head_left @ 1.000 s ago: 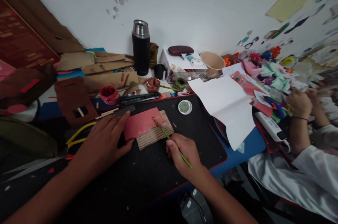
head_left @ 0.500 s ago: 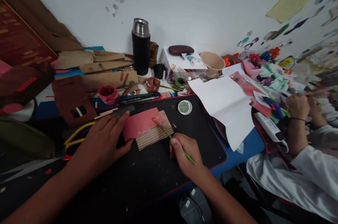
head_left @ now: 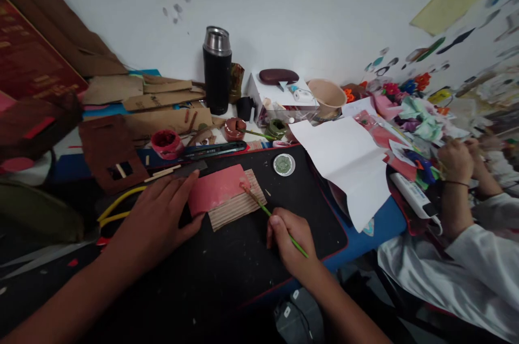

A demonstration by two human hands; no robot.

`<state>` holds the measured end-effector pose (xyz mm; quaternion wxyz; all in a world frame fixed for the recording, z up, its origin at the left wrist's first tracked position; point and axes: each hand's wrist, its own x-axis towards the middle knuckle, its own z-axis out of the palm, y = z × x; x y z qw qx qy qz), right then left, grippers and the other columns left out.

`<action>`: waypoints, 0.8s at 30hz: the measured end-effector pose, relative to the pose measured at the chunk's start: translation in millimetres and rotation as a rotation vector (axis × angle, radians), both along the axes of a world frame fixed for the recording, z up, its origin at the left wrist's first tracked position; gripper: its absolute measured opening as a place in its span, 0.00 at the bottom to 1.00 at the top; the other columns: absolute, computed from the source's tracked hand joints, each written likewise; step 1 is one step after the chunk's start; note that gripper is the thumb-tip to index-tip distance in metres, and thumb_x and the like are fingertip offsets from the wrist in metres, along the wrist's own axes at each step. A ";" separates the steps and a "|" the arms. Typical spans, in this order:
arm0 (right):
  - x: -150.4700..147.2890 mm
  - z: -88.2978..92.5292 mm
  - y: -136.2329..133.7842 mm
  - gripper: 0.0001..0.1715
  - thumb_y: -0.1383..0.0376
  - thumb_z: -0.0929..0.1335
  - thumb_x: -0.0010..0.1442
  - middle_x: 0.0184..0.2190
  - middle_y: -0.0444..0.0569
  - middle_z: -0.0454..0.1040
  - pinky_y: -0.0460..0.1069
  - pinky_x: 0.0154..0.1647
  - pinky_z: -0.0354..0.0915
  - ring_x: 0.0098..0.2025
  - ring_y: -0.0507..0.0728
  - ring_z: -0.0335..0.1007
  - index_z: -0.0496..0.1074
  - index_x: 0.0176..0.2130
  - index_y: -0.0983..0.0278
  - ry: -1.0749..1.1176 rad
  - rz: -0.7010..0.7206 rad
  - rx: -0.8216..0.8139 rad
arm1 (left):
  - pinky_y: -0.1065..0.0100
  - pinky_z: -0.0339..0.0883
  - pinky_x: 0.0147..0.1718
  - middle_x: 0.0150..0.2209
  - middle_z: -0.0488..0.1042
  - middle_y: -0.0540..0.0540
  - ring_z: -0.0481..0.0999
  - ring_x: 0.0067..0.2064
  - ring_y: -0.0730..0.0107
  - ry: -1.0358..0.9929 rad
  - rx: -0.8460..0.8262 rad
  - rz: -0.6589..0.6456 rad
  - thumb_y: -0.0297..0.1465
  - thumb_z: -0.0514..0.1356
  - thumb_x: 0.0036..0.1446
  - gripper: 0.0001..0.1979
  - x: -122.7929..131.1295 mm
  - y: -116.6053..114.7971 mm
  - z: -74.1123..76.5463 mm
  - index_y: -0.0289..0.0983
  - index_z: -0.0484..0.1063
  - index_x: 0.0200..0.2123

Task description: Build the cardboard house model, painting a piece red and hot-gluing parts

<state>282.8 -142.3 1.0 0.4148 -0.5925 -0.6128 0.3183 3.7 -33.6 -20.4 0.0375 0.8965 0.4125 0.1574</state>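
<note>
A piece of corrugated cardboard, mostly painted pink-red, lies on a black mat. My left hand rests flat beside it with fingers spread, thumb and forefinger touching its left edge. My right hand is closed on a green-handled paintbrush. The brush tip touches the cardboard at the right edge of the painted patch.
A red paint pot, a brown pot, a green pot and a round green lid stand behind the mat. A black flask, cardboard scraps, a white sheet and another person's hands lie beyond.
My right hand has slid right and slightly toward me, drawing the brush tip to the right across the cardboard. My left hand has stayed put.
</note>
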 end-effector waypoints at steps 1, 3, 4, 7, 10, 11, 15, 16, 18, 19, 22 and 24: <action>-2.3 0.8 4.9 0.29 0.56 0.60 0.79 0.20 0.42 0.70 0.46 0.31 0.62 0.23 0.51 0.68 0.69 0.27 0.61 -0.006 0.003 0.014 | 0.38 0.66 0.62 0.58 0.76 0.26 0.74 0.61 0.33 0.004 0.002 0.003 0.42 0.57 0.68 0.38 -0.1 0.0 -0.1 0.30 0.52 0.74; -5.3 3.0 13.9 0.28 0.56 0.60 0.79 0.20 0.42 0.70 0.46 0.31 0.62 0.24 0.52 0.68 0.69 0.28 0.60 -0.017 0.017 0.034 | 0.38 0.66 0.62 0.58 0.76 0.28 0.74 0.61 0.34 0.005 -0.001 0.012 0.42 0.57 0.68 0.38 -0.4 -0.2 -0.3 0.32 0.51 0.75; -5.5 4.1 16.7 0.28 0.56 0.60 0.79 0.21 0.42 0.70 0.46 0.31 0.62 0.24 0.52 0.68 0.69 0.27 0.60 -0.021 0.022 0.040 | 0.38 0.66 0.62 0.58 0.76 0.28 0.74 0.61 0.35 0.004 -0.006 0.015 0.42 0.57 0.68 0.38 -0.4 -0.3 -0.4 0.33 0.51 0.75; -0.3 5.6 14.8 0.29 0.55 0.60 0.79 0.20 0.42 0.70 0.46 0.30 0.62 0.23 0.52 0.68 0.69 0.27 0.60 -0.021 0.022 0.024 | 0.37 0.66 0.62 0.59 0.76 0.27 0.74 0.62 0.34 -0.017 -0.021 0.009 0.41 0.57 0.67 0.38 -0.1 -0.3 -0.6 0.31 0.53 0.74; 9.1 4.0 1.8 0.30 0.53 0.59 0.79 0.19 0.42 0.71 0.46 0.29 0.62 0.22 0.51 0.69 0.69 0.27 0.60 0.019 0.001 -0.028 | 0.36 0.65 0.62 0.58 0.77 0.25 0.74 0.62 0.31 -0.044 -0.025 0.003 0.41 0.58 0.67 0.37 0.3 0.3 -0.7 0.29 0.56 0.73; 11.6 3.1 -2.6 0.31 0.53 0.60 0.79 0.19 0.42 0.71 0.46 0.28 0.62 0.22 0.51 0.68 0.69 0.27 0.60 0.034 -0.015 -0.041 | 0.36 0.66 0.61 0.58 0.77 0.25 0.74 0.62 0.31 -0.048 -0.022 -0.001 0.41 0.58 0.67 0.37 0.4 0.6 -0.7 0.29 0.57 0.73; 12.1 0.3 -6.3 0.31 0.52 0.60 0.79 0.18 0.42 0.70 0.46 0.28 0.61 0.21 0.51 0.67 0.69 0.26 0.60 0.058 -0.046 -0.060 | 0.36 0.67 0.60 0.57 0.77 0.25 0.75 0.60 0.32 -0.043 0.000 -0.018 0.41 0.58 0.67 0.37 0.4 1.3 -0.1 0.29 0.56 0.73; 9.9 -0.1 -3.0 0.31 0.51 0.60 0.79 0.18 0.42 0.70 0.46 0.28 0.62 0.21 0.51 0.67 0.69 0.26 0.60 0.061 -0.047 -0.058 | 0.36 0.67 0.60 0.57 0.77 0.26 0.75 0.61 0.32 -0.044 -0.002 -0.014 0.41 0.58 0.67 0.37 0.3 1.3 0.0 0.30 0.56 0.73; 4.5 0.0 6.6 0.31 0.51 0.60 0.79 0.18 0.42 0.70 0.46 0.28 0.62 0.21 0.51 0.67 0.69 0.27 0.60 0.065 -0.048 -0.048 | 0.37 0.67 0.61 0.58 0.77 0.27 0.74 0.62 0.33 -0.047 -0.012 -0.003 0.41 0.58 0.67 0.37 0.2 0.9 0.2 0.32 0.55 0.74; 1.9 0.4 11.7 0.30 0.51 0.60 0.79 0.18 0.42 0.70 0.46 0.28 0.62 0.21 0.51 0.67 0.70 0.27 0.60 0.067 -0.040 -0.037 | 0.37 0.67 0.61 0.58 0.77 0.28 0.74 0.62 0.33 -0.047 -0.016 0.001 0.41 0.58 0.67 0.37 0.1 0.6 0.1 0.32 0.54 0.74; -1.5 2.0 21.2 0.30 0.52 0.60 0.79 0.19 0.42 0.70 0.46 0.29 0.62 0.22 0.51 0.68 0.69 0.27 0.61 0.044 -0.012 -0.002 | 0.37 0.67 0.61 0.58 0.77 0.27 0.74 0.62 0.33 -0.036 -0.007 -0.002 0.41 0.58 0.68 0.38 -0.3 0.1 -0.4 0.31 0.54 0.74; 0.9 2.5 19.4 0.30 0.52 0.60 0.79 0.19 0.42 0.70 0.46 0.29 0.62 0.22 0.51 0.68 0.69 0.27 0.61 0.034 -0.006 -0.003 | 0.37 0.67 0.61 0.57 0.76 0.26 0.74 0.61 0.33 -0.024 0.003 -0.002 0.41 0.58 0.67 0.38 -0.4 -0.1 -0.9 0.30 0.54 0.74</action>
